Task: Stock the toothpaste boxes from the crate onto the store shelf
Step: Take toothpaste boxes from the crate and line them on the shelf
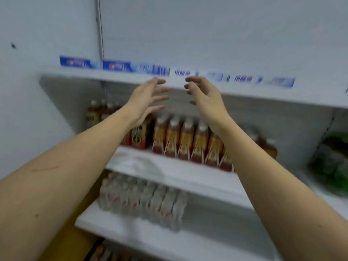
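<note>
Toothpaste boxes [175, 73] along top shelf [244, 94] (blurred)

Shop: white shelves [169, 166] stocked with bottled drinks [180, 142], toothpaste boxes [116, 65].

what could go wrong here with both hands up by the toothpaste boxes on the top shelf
1. The toothpaste boxes sit near the front edge of the top shelf; a nudge from the left hand or right hand might tip one off.
2. A falling box could hit the bottles below.
</note>
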Action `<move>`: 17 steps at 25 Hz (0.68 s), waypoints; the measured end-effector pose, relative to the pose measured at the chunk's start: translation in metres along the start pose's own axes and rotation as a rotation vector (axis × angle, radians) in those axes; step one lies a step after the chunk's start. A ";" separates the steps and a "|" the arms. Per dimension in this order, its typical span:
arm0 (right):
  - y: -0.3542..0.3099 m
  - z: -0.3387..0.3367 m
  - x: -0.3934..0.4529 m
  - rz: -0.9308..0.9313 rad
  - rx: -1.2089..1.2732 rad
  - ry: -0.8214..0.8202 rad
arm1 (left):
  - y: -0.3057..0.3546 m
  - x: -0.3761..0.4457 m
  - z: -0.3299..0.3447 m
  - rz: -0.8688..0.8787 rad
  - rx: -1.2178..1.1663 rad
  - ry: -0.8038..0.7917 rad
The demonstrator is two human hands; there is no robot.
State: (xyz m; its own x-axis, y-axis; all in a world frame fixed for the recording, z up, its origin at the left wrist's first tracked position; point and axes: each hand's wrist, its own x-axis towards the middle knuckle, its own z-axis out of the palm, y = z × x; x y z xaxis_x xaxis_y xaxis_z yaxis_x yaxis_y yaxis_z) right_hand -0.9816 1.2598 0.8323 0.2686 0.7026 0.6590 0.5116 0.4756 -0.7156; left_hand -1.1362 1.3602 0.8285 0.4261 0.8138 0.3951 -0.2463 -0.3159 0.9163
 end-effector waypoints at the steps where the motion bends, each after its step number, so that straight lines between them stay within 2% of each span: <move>1: 0.013 0.016 -0.023 0.053 0.012 -0.041 | -0.024 -0.016 -0.004 -0.059 -0.015 0.001; 6: 0.101 0.070 -0.124 0.420 0.121 -0.214 | -0.149 -0.090 -0.022 -0.336 0.086 0.023; 11: 0.187 0.101 -0.204 0.749 0.229 -0.195 | -0.249 -0.153 -0.027 -0.583 0.144 0.098; 17: 0.277 0.116 -0.329 1.069 0.267 -0.298 | -0.366 -0.242 -0.010 -0.947 0.195 0.159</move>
State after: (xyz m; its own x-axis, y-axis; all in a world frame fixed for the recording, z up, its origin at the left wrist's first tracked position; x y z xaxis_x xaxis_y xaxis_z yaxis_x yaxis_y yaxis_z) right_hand -1.0232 1.2216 0.3900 0.2393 0.8965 -0.3728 -0.0619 -0.3691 -0.9273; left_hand -1.1578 1.2837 0.3970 0.2473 0.8239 -0.5100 0.2911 0.4389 0.8501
